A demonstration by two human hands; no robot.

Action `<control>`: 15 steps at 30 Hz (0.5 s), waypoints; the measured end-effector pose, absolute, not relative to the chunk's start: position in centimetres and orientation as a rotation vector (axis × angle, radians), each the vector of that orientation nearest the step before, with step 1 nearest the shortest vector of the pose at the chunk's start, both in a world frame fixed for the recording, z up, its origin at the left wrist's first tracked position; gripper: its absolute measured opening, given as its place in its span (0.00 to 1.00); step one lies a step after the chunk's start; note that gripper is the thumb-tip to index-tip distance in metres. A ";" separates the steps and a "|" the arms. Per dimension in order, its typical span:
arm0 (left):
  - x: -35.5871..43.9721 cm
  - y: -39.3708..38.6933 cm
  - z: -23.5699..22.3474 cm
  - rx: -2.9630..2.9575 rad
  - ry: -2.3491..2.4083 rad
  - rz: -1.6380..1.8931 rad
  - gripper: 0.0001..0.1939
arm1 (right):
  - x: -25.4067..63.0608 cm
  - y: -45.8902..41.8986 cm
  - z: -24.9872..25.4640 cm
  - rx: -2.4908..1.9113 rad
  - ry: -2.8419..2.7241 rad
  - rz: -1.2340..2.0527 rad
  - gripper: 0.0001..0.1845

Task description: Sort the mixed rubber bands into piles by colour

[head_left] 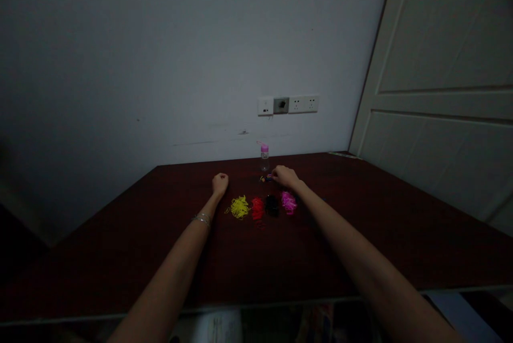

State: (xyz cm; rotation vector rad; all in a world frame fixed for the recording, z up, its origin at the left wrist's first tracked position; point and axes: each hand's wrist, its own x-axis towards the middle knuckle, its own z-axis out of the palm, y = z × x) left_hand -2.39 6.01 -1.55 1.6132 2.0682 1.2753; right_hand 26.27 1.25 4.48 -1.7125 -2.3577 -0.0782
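My left hand [220, 184] rests on the dark red table in a loose fist, left of the piles, and nothing shows in it. Over a small mixed-colour heap [264, 178], my right hand [285, 176] has its fingertips pinched together at the heap's right edge. Whatever is between them is too small to make out. Nearer to me lie separate piles of what look like small rubber bands: yellow [239, 208], red [257, 208], black [272, 205] and pink [289, 202]. The pink pile sits just left of my right forearm.
A clear bottle with a pink cap [264, 157] stands behind the mixed heap. The table [256, 273] meets a pale wall with a row of sockets [296, 104]. A white panelled door [441, 102] borders the right side.
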 end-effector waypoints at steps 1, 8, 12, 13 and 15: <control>-2.4 6.0 -1.6 1.613 2.065 1.278 0.12 | 26.4 1.2 4.8 -1.708 -2.372 -0.087 0.13; -2.3 6.0 -1.6 1.603 2.078 1.275 0.11 | 26.9 1.2 6.1 -1.786 -2.470 -0.011 0.11; -2.3 5.9 -1.4 1.606 2.083 1.271 0.11 | 27.9 1.6 6.4 -1.763 -2.403 0.037 0.11; -2.2 5.8 -1.4 1.611 2.083 1.271 0.11 | 28.4 1.7 6.4 -1.748 -2.380 0.062 0.11; -2.2 5.8 -1.4 1.626 2.081 1.271 0.12 | 29.6 1.8 6.2 -1.704 -2.331 0.121 0.11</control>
